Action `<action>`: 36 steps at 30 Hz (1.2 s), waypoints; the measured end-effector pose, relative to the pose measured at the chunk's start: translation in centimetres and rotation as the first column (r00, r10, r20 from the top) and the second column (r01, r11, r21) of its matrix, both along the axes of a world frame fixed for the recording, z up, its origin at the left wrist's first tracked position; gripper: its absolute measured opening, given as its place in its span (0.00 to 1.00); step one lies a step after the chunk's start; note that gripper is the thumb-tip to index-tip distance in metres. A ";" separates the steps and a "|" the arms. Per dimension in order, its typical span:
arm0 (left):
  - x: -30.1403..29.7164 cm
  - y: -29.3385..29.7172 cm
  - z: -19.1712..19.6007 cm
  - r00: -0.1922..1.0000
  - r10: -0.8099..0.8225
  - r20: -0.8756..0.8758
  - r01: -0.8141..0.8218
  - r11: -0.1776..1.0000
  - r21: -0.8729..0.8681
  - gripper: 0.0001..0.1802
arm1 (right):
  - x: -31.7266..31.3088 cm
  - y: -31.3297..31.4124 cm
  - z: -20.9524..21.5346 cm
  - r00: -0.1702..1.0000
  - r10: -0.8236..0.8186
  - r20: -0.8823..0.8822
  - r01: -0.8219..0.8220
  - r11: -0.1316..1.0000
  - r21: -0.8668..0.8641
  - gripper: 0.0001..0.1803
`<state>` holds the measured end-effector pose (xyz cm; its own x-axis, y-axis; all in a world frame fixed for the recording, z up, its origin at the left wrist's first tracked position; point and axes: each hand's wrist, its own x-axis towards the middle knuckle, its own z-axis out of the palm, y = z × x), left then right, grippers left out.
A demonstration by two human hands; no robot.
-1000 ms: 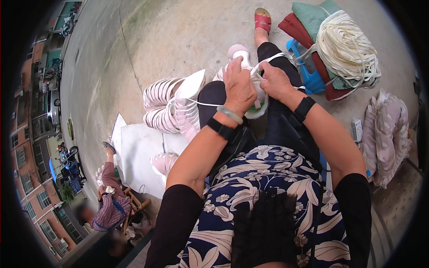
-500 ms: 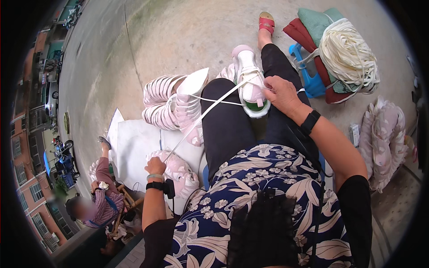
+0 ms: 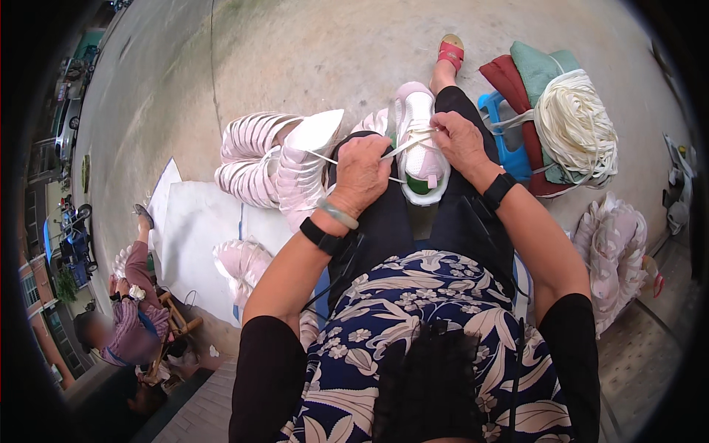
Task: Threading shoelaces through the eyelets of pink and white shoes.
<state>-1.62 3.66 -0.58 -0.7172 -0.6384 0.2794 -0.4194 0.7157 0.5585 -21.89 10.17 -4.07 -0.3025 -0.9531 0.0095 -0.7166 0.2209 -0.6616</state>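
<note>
A white and pale pink sneaker (image 3: 417, 125) with a green heel patch rests between my thighs, toe pointing away from me. Over its left side, my left hand (image 3: 362, 171) is closed on a white shoelace (image 3: 407, 144). My right hand (image 3: 461, 140) pinches lace at the shoe's right edge, close to the eyelets. The lace runs across the tongue between both hands, and a loose length trails left from my left hand. Fingertips partly hide the lace ends.
Stacked pink-and-white shoe uppers (image 3: 273, 162) lie left of my knee near a white sheet (image 3: 196, 221). On the right, a big bundle of cream laces (image 3: 576, 118) tops folded cloths on a blue stool (image 3: 509, 151), with more uppers (image 3: 611, 255) nearer. Another person (image 3: 129, 325) sits at far left.
My left hand has come up from the lower left to the shoe, and the long lace stretch it was pulling is no longer taut. My right hand stays by the eyelets.
</note>
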 end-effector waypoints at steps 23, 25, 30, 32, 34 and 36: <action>-4.1 0.3 -0.9 0.922 -0.030 0.386 0.004 0.998 0.068 0.15 | -2.5 -1.4 -1.6 0.983 0.126 0.135 -0.141 0.985 0.103 0.19; -4.4 0.2 -0.2 0.911 -0.030 0.411 -0.016 0.994 0.108 0.13 | -3.1 -1.7 -2.1 0.993 0.075 0.088 -0.083 0.992 0.094 0.21; -4.0 -0.3 0.3 0.946 -0.003 0.326 -0.062 0.980 0.191 0.09 | -4.2 -2.6 -1.2 0.927 0.211 0.309 -0.275 0.945 0.178 0.22; -4.0 -0.5 0.3 0.960 0.004 0.278 -0.078 0.964 0.254 0.08 | -4.5 -2.4 -0.8 0.903 0.272 0.333 -0.358 0.904 0.232 0.21; -4.1 -0.4 0.6 0.960 -0.029 0.280 -0.037 0.973 0.229 0.09 | -4.6 -2.1 -1.1 0.909 0.294 0.296 -0.360 0.911 0.201 0.21; -4.0 0.0 1.1 0.961 -0.061 0.269 0.016 0.985 0.169 0.08 | -4.4 -1.6 -1.4 0.913 0.314 0.261 -0.364 0.916 0.171 0.23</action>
